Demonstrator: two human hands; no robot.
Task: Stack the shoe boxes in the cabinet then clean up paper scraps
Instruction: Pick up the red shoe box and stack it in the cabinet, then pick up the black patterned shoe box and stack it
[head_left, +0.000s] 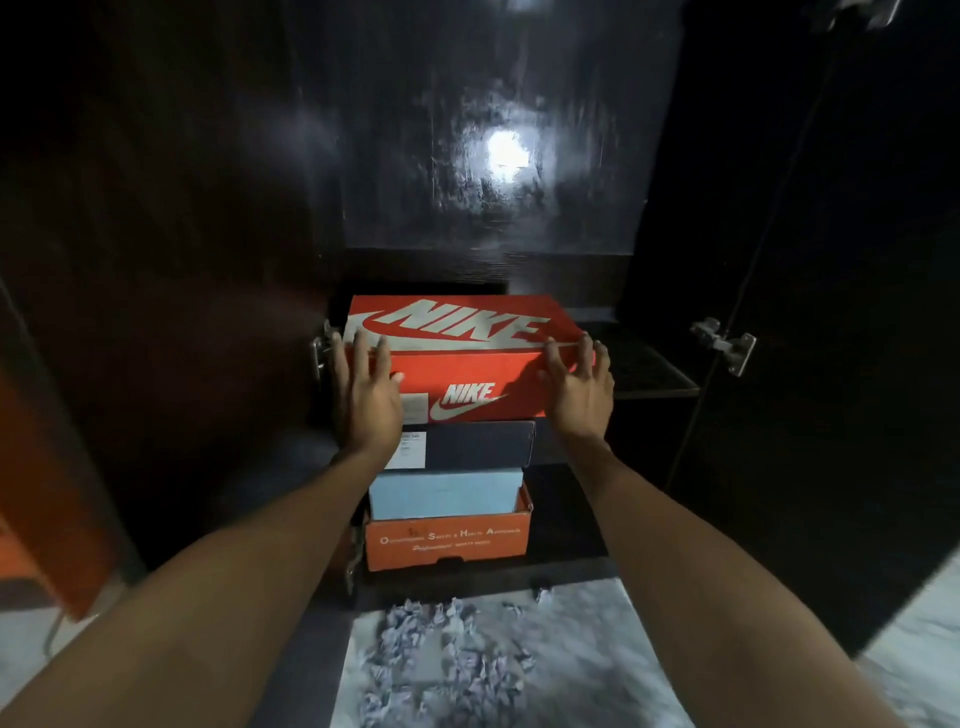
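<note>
Head view: Nike box (467, 358), red with white lettering, sits at frame centre on top of a stack inside the dark cabinet (498, 156). Below it, in order: dark box (478, 444), blue box (447, 493), orange box (447, 543) at the bottom. Left hand (366, 397) lies against the Nike box's front left corner, fingers straight and spread, tips over the lid edge. Right hand (576, 387) lies against the front right corner, fingers likewise extended and spread, tips at the lid edge. Neither hand curls around the box. Scraps (447, 660) of crumpled paper lie scattered on the pale floor (582, 649) at lower centre, in front of the stack. Hinge (724, 345) shows at right of centre.
</note>
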